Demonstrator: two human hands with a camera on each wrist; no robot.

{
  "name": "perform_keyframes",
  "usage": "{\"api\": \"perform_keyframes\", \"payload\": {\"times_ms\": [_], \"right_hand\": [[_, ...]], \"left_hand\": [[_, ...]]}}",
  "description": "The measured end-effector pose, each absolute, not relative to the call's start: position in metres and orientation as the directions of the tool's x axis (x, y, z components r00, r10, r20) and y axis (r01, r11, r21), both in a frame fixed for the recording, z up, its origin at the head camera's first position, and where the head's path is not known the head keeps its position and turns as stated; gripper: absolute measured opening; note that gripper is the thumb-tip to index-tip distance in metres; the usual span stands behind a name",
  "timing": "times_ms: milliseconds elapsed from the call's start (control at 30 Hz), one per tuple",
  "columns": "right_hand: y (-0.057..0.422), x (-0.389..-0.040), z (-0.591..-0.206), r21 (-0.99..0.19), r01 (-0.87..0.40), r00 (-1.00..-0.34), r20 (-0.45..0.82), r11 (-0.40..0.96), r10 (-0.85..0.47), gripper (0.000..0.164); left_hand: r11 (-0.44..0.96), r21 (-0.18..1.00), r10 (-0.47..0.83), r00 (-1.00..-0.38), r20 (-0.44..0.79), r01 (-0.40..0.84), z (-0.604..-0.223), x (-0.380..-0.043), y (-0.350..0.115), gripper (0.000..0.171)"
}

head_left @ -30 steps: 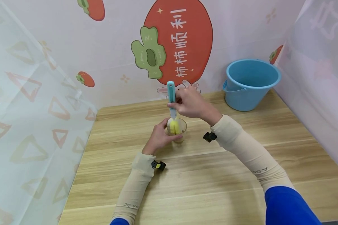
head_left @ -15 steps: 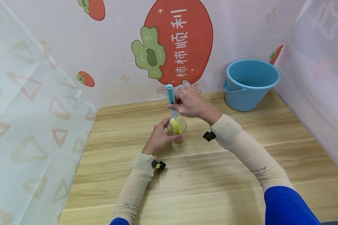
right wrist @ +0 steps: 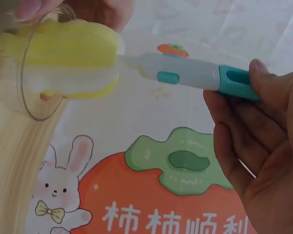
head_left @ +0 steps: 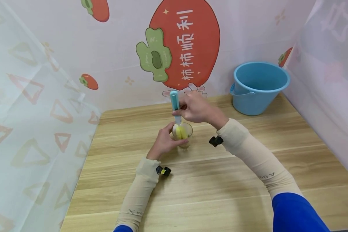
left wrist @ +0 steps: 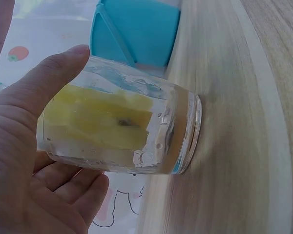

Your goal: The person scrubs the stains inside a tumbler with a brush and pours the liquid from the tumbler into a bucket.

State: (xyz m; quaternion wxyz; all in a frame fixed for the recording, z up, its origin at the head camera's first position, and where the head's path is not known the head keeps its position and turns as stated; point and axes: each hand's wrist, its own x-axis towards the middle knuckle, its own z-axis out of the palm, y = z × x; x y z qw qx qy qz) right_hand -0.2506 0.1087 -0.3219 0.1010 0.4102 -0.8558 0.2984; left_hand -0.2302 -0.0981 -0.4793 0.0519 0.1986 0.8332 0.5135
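Observation:
A clear drinking glass (left wrist: 161, 102) stands on the wooden table, and my left hand (head_left: 165, 139) grips it round its upper part, thumb on the near side. Inside the glass sits the yellow and white sponge head (right wrist: 73, 56) of a bottle brush, its top showing above the rim in the right wrist view. The brush's teal and white handle (head_left: 175, 101) rises from the glass, tilted slightly left. My right hand (head_left: 198, 107) pinches that handle between thumb and fingers, well above the rim. Wet streaks and a small dark speck show through the glass wall.
A light blue bucket (head_left: 250, 100) with its handle hanging down stands at the table's back right corner. The wooden table (head_left: 214, 190) meets a printed cloth backdrop (head_left: 116, 48) behind, with more sheeting along the left and right sides.
The brush handle has dropped slightly and its top end has shifted a little left, with my right hand still on it. My left hand keeps the glass in the same place.

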Motion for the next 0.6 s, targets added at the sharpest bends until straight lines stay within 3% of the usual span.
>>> {"api": "perform_keyframes", "payload": {"times_ms": [200,367,600], "right_hand": [[0.111,-0.2514,-0.319,-0.438,-0.741,-0.669,0.419,0.508,-0.614,0.018],[0.1106,-0.2496,-0.3182,-0.45,-0.763,-0.639,0.422,0.464,-0.643,0.016],[0.1128,-0.2522,-0.3186,-0.447,-0.758,-0.646,0.419,0.474,-0.638,0.016]], "left_hand": [[0.409,0.867,0.382,-0.916,0.121,0.285,-0.4791,-0.2298,-0.0988,0.086],[0.394,0.876,0.387,-0.915,0.116,0.277,-0.4787,-0.2295,-0.099,0.088],[0.408,0.868,0.382,-0.916,0.12,0.284,-0.481,-0.2305,-0.0982,0.086]]}}
